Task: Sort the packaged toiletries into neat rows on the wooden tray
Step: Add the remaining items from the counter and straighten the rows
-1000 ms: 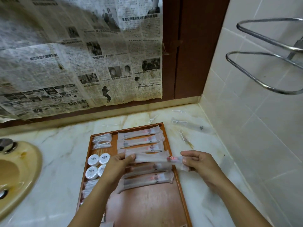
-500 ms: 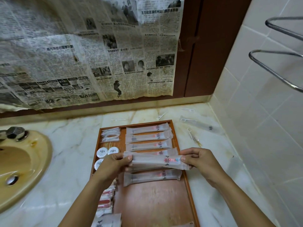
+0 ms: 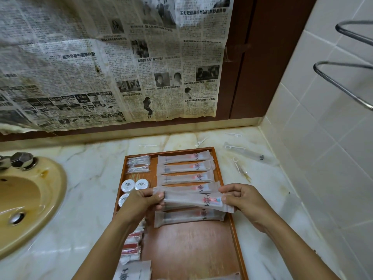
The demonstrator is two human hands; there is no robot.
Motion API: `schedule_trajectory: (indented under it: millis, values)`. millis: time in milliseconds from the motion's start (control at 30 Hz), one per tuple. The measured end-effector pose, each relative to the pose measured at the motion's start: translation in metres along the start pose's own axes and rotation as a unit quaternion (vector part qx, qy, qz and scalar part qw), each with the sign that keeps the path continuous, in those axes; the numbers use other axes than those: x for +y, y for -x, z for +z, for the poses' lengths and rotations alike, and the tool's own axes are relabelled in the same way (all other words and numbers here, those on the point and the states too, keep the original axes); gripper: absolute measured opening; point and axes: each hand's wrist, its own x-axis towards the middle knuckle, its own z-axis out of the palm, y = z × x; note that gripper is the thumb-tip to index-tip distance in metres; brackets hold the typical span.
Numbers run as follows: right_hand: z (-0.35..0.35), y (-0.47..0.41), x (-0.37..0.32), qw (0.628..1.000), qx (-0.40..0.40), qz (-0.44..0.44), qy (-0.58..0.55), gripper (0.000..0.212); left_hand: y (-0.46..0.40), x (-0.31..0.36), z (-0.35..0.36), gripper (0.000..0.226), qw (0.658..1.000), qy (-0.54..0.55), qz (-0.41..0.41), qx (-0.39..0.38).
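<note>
At frame centre, the left hand [image 3: 144,201] and right hand [image 3: 241,199] each pinch one end of a long packet [image 3: 193,201], its axis running left-right, parallel to the rows just beneath it on the wooden tray [image 3: 191,251].

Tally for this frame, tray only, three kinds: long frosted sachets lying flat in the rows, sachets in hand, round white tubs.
Long frosted sachets lying flat: 5
Held sachet, pinched by left hand and right hand: 1
Round white tubs: 3
Total: 9 visible; the hands may hide more.
</note>
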Motion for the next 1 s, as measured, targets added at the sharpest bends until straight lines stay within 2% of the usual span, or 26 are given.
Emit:
schedule_trajectory:
  millis: [167, 300, 467, 667, 1000]
  values:
    - [-0.003, 0.001, -0.001, 1.0, -0.019, 0.009, -0.015, 0.02, 0.003, 0.001, 0.0, 0.011, 1.0, 0.012, -0.007, -0.001]
    - [-0.003, 0.004, -0.003, 0.997, -0.036, 0.018, -0.072, 0.02, 0.003, 0.001, 0.002, 0.011, 0.999, 0.033, -0.013, -0.001]
    - [-0.005, 0.003, -0.004, 0.995, -0.03, 0.017, -0.096, 0.021, 0.004, 0.0, 0.003, 0.013, 0.998, 0.051, -0.026, -0.013]
    - [-0.004, 0.004, -0.002, 0.997, -0.018, 0.009, -0.071, 0.021, 0.007, 0.002, 0.004, 0.015, 0.999, 0.029, -0.019, -0.005]
    - [-0.001, 0.004, 0.014, 0.997, 0.011, -0.008, 0.069, 0.021, 0.024, -0.002, 0.004, 0.015, 0.994, -0.104, -0.008, 0.019]
